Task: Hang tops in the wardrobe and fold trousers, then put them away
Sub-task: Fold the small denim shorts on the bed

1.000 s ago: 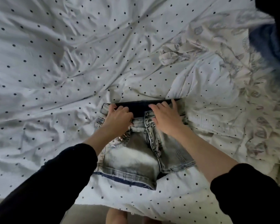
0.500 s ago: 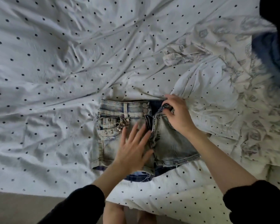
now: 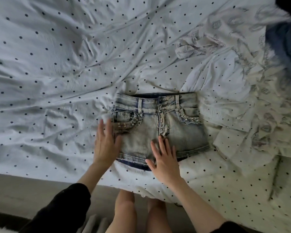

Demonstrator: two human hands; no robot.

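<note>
The right hand (image 3: 165,158) has left the waistband; the denim shorts (image 3: 156,125) lie flat. Both hands, left hand (image 3: 106,145) beside the shorts' edge, spread open-fingered, smoothing. Folding in half likely follows.

One pair of denim shorts (image 3: 158,125) is lying on one bed (image 3: 57,64). Two hands are showing: left hand (image 3: 106,143), right hand (image 3: 165,158). One printed garment (image 3: 242,68) is sitting beside.

We are seeing a dim, cool-toned scene, with soft daylight falling evenly across the sheet (image 3: 60,68) and raking its creases into gentle grey shadows. No glare is showing anywhere. The left hand (image 3: 106,143) is smearing with motion blur at the fingertips, while the shorts (image 3: 158,125) are staying fairly sharp. The wide lens is bending the bed's edge, and the far right corner is blurring and sinking into darkness.
</note>
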